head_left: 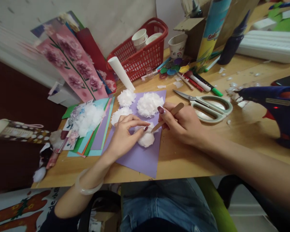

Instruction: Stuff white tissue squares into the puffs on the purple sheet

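Observation:
My right hand is closed round a thin brown wooden stick. The stick's narrow tip touches a small white paper pompom flower lying on a purple sheet. From the other side my left hand holds that flower, with thumb and forefinger brought together at its upper edge. Beyond my fingers sit a large ruffled white flower and a smaller one. Another white flower is partly hidden behind my left hand.
Grey-handled scissors lie right of my right hand, with a blue glue gun farther right. Coloured paper sheets bear a heap of white tissue on the left. A red basket with paper cups stands behind, near markers and bottles.

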Demonstrator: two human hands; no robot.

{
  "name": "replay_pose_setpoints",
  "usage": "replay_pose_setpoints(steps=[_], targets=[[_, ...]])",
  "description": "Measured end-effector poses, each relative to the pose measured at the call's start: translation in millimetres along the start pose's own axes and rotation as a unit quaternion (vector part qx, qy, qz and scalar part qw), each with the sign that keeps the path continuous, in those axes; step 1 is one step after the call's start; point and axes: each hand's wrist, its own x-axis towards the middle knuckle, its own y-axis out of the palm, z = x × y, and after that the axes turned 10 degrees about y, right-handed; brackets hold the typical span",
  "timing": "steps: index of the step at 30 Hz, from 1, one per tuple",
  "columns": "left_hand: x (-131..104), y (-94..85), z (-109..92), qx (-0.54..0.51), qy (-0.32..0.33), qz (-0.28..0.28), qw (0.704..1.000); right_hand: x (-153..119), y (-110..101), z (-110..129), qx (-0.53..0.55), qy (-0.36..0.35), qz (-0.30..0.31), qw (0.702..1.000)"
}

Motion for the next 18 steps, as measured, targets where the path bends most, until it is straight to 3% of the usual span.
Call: replay_pose_setpoints(steps=[9,13,18], targets=[[-20.3,-24.7,15.4,0.006,-0.012,0.005,1.000,-0.9,0.5,-1.1,0.015,0.019,0.008,1.000],[-28.3,-29.0,20.6,-0.002,-0.018,-0.010,1.000,-2.7,0.8,0.3,0.103,0.077,-0.039,0.991],[-39.7,-30.7,27.6,-0.008,-0.041,0.013,0.999,-3.1,0.2,1.9,0.156,0.151,-0.074,0.973]])
